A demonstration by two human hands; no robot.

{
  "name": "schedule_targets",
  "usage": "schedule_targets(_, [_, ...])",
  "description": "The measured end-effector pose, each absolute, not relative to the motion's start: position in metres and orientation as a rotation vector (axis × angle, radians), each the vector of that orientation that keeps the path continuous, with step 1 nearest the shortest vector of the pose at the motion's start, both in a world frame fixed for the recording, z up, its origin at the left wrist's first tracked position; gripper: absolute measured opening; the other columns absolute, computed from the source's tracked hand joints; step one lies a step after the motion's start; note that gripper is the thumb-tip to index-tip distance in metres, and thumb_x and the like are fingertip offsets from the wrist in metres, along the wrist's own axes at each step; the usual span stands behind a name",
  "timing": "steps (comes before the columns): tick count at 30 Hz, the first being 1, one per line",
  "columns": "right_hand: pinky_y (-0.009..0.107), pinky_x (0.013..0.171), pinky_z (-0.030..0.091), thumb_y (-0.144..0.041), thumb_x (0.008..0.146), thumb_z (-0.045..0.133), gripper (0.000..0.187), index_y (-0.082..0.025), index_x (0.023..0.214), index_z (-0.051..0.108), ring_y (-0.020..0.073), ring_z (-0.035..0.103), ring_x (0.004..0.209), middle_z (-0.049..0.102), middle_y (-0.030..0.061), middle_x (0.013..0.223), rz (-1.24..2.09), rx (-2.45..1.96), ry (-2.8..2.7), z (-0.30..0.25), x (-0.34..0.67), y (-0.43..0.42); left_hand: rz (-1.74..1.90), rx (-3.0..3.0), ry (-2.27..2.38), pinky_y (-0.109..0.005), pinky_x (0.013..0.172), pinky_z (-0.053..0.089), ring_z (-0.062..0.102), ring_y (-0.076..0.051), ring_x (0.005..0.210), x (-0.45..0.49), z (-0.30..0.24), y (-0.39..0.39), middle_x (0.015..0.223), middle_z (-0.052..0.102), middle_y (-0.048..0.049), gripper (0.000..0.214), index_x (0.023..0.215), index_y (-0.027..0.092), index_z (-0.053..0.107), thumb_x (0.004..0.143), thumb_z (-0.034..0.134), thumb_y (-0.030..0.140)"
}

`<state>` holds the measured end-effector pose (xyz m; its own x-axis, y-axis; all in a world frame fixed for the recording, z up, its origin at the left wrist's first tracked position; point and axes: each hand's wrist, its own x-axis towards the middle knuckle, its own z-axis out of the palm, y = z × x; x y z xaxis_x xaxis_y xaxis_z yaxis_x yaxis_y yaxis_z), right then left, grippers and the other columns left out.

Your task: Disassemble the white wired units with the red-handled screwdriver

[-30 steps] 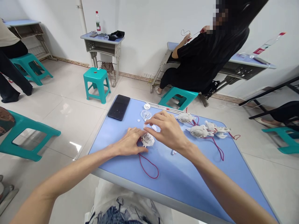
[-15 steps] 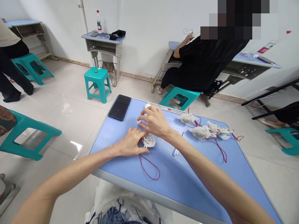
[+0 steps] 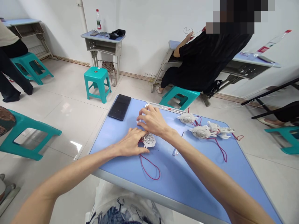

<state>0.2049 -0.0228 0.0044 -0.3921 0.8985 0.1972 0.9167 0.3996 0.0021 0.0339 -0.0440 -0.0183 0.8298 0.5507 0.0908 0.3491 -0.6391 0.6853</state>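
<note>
White plastic disc [image 3: 149,141], lugged at the rim, lies on the blue tabletop [image 3: 187,186], its edge grasped by the left hand [image 3: 132,143]. The right hand [image 3: 151,120] touches a small white piece [image 3: 138,122]; whether pinched, cannot tell. Bottle label [image 3: 99,25]: lettering illegible.

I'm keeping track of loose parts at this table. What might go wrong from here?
The small white piece at the right hand's fingertips could slip away, being tiny. The red cord, looping out beside the white part at the left hand, lies loose on the table and might snag a finger. The clear stick lies close to the right forearm, which might sweep it aside.
</note>
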Motion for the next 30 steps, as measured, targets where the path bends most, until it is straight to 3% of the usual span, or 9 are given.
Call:
schedule_targets(21, [0.042,0.084,0.033,-0.029,0.088,0.063,0.016,-0.022,0.094,0.076,0.0279,0.045,0.105,0.069,0.0085,0.108,-0.18,-1.612,-2.415,0.01,0.208,-0.029,0.379,2.319,0.667,-0.045,0.091,0.043,0.057,-0.031,0.107,0.034,-0.016,-0.044,0.109,0.065,-0.0098,0.051,0.113,0.019,0.059,0.071,0.08,0.036])
schedule_targets(30, [0.04,0.078,0.041,-0.026,0.092,0.057,0.018,-0.022,0.09,0.074,0.0245,0.054,0.093,0.07,0.008,0.094,-0.159,-1.473,-2.111,0.028,0.222,-0.086,0.362,2.357,0.67,-0.042,0.092,0.041,0.056,-0.027,0.102,0.033,-0.018,-0.044,0.103,0.063,-0.0072,0.056,0.121,0.02,0.056,0.073,0.078,0.039])
